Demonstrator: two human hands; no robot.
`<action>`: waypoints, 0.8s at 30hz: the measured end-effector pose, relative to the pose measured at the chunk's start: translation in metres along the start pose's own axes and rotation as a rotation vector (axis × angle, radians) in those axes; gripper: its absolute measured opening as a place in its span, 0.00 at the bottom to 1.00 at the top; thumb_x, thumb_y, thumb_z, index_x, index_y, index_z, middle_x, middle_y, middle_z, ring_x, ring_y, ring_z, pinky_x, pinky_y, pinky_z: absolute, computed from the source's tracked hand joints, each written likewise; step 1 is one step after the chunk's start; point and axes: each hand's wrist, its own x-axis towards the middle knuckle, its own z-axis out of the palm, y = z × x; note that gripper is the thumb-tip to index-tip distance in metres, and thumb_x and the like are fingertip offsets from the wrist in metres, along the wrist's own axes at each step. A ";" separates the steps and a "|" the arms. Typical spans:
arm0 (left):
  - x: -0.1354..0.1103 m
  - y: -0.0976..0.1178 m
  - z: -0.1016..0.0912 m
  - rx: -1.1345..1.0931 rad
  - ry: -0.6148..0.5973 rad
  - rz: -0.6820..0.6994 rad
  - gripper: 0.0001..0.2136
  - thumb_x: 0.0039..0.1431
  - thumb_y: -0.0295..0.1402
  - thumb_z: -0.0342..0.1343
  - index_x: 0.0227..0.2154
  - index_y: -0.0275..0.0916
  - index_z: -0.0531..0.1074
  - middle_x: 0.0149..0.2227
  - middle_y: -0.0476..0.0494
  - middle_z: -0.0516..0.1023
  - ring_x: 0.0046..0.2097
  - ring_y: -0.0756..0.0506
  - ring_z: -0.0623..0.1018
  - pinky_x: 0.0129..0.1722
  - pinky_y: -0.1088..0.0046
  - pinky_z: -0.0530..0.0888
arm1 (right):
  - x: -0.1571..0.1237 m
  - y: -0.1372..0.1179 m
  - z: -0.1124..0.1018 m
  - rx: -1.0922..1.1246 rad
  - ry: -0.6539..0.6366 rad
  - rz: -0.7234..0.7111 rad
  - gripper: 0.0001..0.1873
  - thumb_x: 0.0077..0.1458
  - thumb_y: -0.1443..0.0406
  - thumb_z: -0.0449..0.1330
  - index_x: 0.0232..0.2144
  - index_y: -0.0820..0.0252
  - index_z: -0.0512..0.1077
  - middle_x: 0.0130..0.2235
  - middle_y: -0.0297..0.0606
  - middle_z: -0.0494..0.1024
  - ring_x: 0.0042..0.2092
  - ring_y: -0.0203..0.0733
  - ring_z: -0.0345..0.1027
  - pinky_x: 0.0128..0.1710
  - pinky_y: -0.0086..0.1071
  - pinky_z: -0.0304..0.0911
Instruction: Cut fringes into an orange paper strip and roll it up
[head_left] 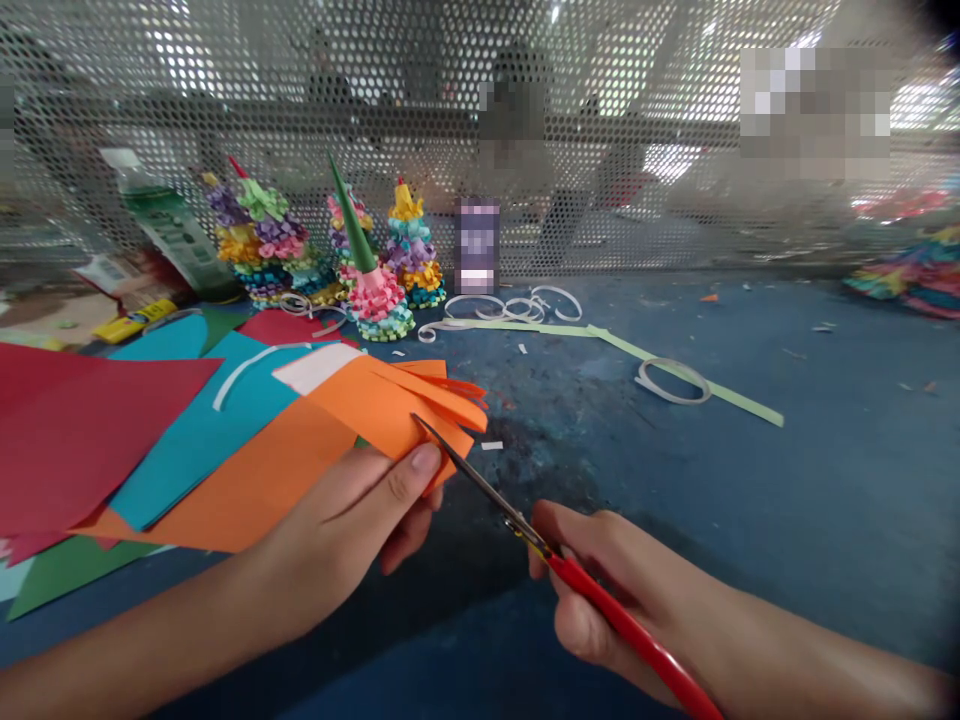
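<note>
My left hand (360, 510) grips a sheet of orange paper (382, 410), whose far end is cut into a fringe of strips. My right hand (600, 590) is shut around red-handled scissors (592, 585). Their narrow steel blades (469, 475) point up-left, with the tips lying over the orange paper next to my left thumb. Loose red (90, 430), teal (202, 440) and green (67, 570) paper sheets lie under and beside the orange sheet, to the left of my left hand.
Several layered paper cone trees (375, 300) stand on the blue worktable (750, 500) at the back. Pale green strips (600, 340), white paper curls (510, 305) and scraps lie on it. A green-and-white tube (169, 225) stands back left. A perforated metal screen (480, 60) rises behind.
</note>
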 end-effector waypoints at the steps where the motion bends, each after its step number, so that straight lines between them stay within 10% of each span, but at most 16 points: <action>1: 0.000 -0.001 0.001 -0.038 -0.037 -0.018 0.20 0.67 0.46 0.39 0.26 0.38 0.65 0.16 0.55 0.64 0.19 0.55 0.63 0.18 0.79 0.56 | -0.001 -0.001 -0.001 -0.010 -0.007 -0.020 0.18 0.55 0.52 0.58 0.30 0.59 0.60 0.24 0.26 0.56 0.24 0.29 0.43 0.19 0.22 0.45; 8: -0.002 -0.002 0.002 -0.135 -0.090 -0.053 0.19 0.67 0.45 0.40 0.28 0.39 0.67 0.16 0.57 0.64 0.18 0.56 0.61 0.18 0.81 0.55 | 0.002 0.001 -0.004 0.039 -0.011 -0.022 0.17 0.56 0.53 0.58 0.31 0.59 0.61 0.24 0.26 0.57 0.25 0.29 0.44 0.19 0.22 0.45; 15: 0.001 0.004 -0.018 0.234 0.253 0.116 0.26 0.64 0.46 0.43 0.13 0.38 0.63 0.14 0.53 0.65 0.18 0.56 0.65 0.18 0.80 0.58 | 0.007 0.007 0.000 0.054 0.027 0.013 0.13 0.56 0.58 0.60 0.32 0.60 0.63 0.26 0.27 0.64 0.26 0.29 0.49 0.22 0.21 0.49; 24: 0.001 0.005 -0.018 0.311 0.272 0.126 0.26 0.66 0.43 0.42 0.13 0.38 0.63 0.13 0.54 0.66 0.18 0.57 0.66 0.18 0.82 0.61 | 0.005 -0.002 0.000 0.320 -0.043 0.117 0.10 0.60 0.59 0.54 0.32 0.60 0.62 0.28 0.31 0.69 0.23 0.27 0.57 0.19 0.18 0.54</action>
